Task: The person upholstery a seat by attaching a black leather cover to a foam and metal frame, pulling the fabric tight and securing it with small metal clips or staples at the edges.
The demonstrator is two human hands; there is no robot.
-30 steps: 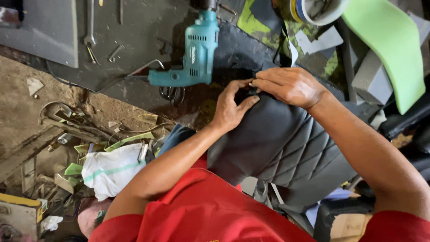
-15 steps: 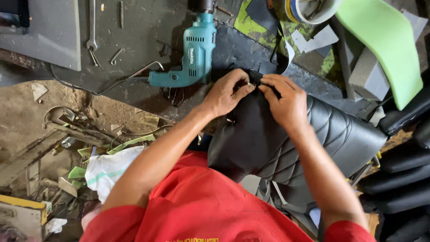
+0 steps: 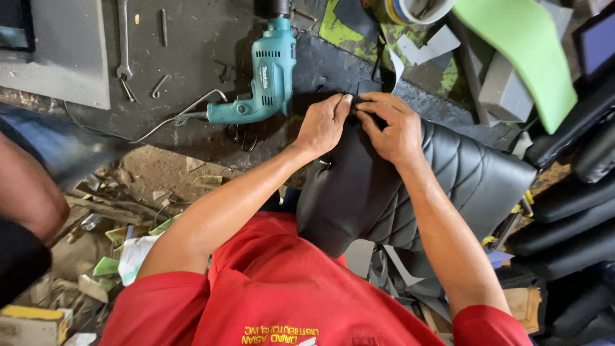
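A black quilted seat cover (image 3: pixel 448 186) lies on the dark workbench (image 3: pixel 192 77) and hangs toward my lap. My left hand (image 3: pixel 325 123) and my right hand (image 3: pixel 392 128) meet at its far edge, fingertips pinching the black material together. A teal electric drill (image 3: pixel 266 77) rests on the bench just left of my left hand, its cord trailing left.
A wrench (image 3: pixel 123 45) and small metal bits lie at the back left of the bench. Green foam (image 3: pixel 525 51), grey foam blocks and a tape roll (image 3: pixel 410 9) crowd the back right. Black cushions (image 3: pixel 576 205) stack at right. Another person's arm (image 3: pixel 25 192) shows at left. Scraps litter the floor.
Both hands slid closer together along the cover's far edge and now pinch it at one spot. The view shifted slightly; another person's arm entered at left.
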